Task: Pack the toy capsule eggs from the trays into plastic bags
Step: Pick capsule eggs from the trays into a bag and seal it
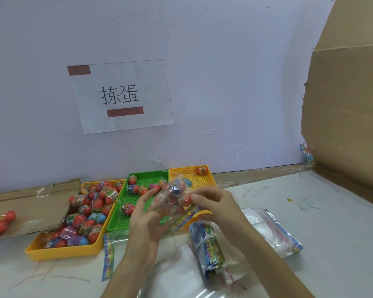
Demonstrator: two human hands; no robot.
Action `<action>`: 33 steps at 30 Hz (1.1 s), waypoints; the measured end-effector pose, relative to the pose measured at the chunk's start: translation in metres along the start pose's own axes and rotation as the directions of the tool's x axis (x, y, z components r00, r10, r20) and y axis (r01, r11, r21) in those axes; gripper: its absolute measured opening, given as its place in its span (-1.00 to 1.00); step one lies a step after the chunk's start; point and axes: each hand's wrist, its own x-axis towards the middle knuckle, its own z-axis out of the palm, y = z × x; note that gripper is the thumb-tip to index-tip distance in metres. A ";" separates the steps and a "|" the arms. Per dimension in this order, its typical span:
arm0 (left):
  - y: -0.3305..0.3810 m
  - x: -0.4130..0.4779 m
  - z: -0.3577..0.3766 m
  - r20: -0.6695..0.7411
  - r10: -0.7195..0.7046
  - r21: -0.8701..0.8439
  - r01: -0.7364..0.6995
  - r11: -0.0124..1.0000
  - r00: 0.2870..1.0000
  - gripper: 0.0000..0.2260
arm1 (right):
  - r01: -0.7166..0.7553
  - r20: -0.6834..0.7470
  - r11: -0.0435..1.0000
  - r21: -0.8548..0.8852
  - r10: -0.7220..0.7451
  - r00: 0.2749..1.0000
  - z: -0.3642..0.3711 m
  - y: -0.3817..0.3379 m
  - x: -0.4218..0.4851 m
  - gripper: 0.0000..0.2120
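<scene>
Loose eggs (2, 222): two red ones lie on flattened cardboard (30, 203), at nine o'clock from my hands, outside any tray.
Left yellow tray (60, 253): heaped with banded capsule eggs (91, 211) in red, blue and purple; its right wall touches the green tray.
Green tray (121, 222): a few eggs, most along the far end.
My left hand (144, 222): fingers curled round the bag from its eight o'clock side.
Plastic bag (172, 196): clear, several eggs inside, held up between my hands in front of the trays.
My right hand (215, 203): thumb and fingers pinch the bag's three o'clock edge.
Right yellow tray (205, 181): one orange egg (201, 170) at its far corner.
Printed bundle (209, 244): on the table at six o'clock, under my right wrist.
Empty bags (274, 231): a clear stack at four o'clock.
</scene>
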 end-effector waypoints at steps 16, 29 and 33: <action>0.005 -0.002 0.006 -0.014 0.189 0.327 -0.174 0.929 0.982 -0.79 | 0.332 0.020 0.884 -0.330 -0.345 0.938 -0.004 0.001 0.003 -0.92; 0.011 -0.007 0.018 -0.160 0.134 0.035 -0.130 0.991 0.978 -0.86 | 0.517 0.032 0.749 -0.414 -0.556 0.831 0.005 0.003 -0.001 -0.82; 0.013 -0.008 0.020 -0.167 0.111 -0.020 -0.116 0.993 0.980 -0.86 | 0.518 -0.011 0.759 -0.396 -0.568 0.823 0.007 0.002 -0.003 -0.78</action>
